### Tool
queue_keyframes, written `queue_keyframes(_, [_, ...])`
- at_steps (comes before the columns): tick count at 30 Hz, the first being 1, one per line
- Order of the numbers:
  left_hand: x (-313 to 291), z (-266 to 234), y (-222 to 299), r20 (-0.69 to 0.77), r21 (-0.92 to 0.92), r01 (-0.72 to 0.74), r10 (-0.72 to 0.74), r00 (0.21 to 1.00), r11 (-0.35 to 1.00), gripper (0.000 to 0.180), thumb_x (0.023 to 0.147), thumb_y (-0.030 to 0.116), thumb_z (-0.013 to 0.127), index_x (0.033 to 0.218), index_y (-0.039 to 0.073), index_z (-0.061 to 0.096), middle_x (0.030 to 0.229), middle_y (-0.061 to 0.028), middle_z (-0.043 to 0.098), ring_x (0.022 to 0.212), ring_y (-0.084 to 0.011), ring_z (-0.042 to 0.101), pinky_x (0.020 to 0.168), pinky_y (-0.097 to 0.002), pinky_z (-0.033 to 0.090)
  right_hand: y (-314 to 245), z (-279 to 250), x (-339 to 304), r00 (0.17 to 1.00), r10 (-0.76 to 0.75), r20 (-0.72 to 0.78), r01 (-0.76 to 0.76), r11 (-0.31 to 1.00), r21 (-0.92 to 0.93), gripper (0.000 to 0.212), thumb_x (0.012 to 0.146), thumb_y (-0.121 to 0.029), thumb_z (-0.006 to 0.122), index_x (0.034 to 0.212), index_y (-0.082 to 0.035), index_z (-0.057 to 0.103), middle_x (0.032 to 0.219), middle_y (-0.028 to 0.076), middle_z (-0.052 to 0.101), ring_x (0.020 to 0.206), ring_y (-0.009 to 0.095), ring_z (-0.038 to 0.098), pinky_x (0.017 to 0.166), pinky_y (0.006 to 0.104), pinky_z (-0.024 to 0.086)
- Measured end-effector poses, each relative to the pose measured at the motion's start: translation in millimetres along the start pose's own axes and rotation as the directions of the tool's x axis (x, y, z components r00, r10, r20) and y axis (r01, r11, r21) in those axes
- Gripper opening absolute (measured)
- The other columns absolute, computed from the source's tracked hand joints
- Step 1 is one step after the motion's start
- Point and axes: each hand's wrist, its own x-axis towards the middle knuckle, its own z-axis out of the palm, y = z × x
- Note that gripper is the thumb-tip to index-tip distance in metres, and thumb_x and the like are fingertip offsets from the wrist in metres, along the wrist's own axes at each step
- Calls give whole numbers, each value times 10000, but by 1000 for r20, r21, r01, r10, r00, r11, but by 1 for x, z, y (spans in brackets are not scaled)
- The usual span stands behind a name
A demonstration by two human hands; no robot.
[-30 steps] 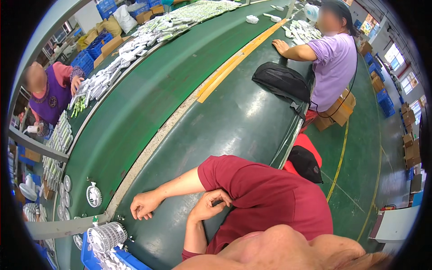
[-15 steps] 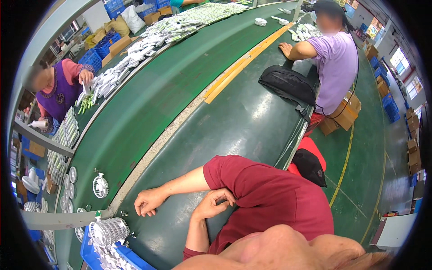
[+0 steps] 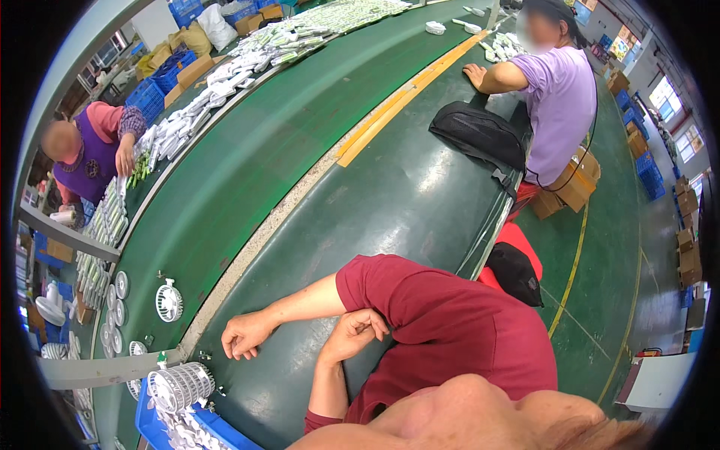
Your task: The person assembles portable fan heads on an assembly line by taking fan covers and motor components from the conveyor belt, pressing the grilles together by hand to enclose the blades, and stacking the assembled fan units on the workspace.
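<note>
My right hand (image 3: 249, 335) rests on the dark green tabletop (image 3: 300, 259), its fingers loosely curled down with nothing visible in them. My left hand (image 3: 354, 334) is folded in front of me, fingers bent in, against the maroon sleeve of my right arm. It holds nothing that I can see. Nearest to the right hand is a stack of white round fan grilles (image 3: 178, 386), lying on its side at the blue bin (image 3: 217, 427). Small white parts (image 3: 176, 427) fill the bin. Tiny metal pieces lie on the tabletop beside the stack.
A green conveyor belt (image 3: 247, 176) runs past my table, carrying a white fan grille (image 3: 169, 302) and several white discs (image 3: 112, 307). Across it a person in purple (image 3: 86, 154) works at piled white handheld parts (image 3: 187, 124). A black bag (image 3: 480, 139) lies near a lilac-shirted person (image 3: 559, 112).
The person across the belt has lowered a hand toward the rows of parts. The lilac-shirted person's head has turned slightly. My two hands keep their pose; the view has shifted a little.
</note>
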Motion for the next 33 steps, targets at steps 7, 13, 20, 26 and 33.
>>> queue_keyframes(7, [-1,-2,5,-35,6,8,-7,999,1000,261,796,-154,439,905,16,605,814,-28,618,776,-84,580,726,-231,449,-5,0,4,999,-12,41,13,1000,-13,177,868,-61,536,1000,39,597,871,120,668,674,161,666,572,280,553])
queue_keyframes(13, [1,-1,1,20,14,-70,70,997,997,236,748,-125,431,881,-2,583,841,-65,623,756,-129,595,722,-263,472,2,-2,4,996,76,50,-78,996,46,194,908,-142,594,1046,-5,602,875,95,671,701,128,651,607,266,553])
queue_keyframes(20, [2,4,-1,15,23,-121,121,993,992,147,842,-53,479,905,2,600,837,-49,639,769,-92,594,703,-242,466,0,0,1,997,82,0,-82,996,28,188,909,-108,566,1043,21,596,906,101,655,712,128,634,591,262,539])
queue_keyframes(26, [4,0,-1,43,86,-145,141,989,986,184,788,-69,470,891,4,605,799,-44,634,742,-100,595,690,-247,464,-3,-2,3,994,111,22,-111,993,27,197,912,-108,562,1048,31,595,907,99,644,729,124,630,598,258,538])
queue_keyframes(33, [4,1,-1,30,94,-164,162,986,982,199,768,-80,469,886,4,606,802,-44,636,741,-95,600,687,-242,464,-5,-2,3,992,126,20,-126,992,20,194,916,-93,552,1058,33,594,917,104,643,729,126,626,604,258,538])
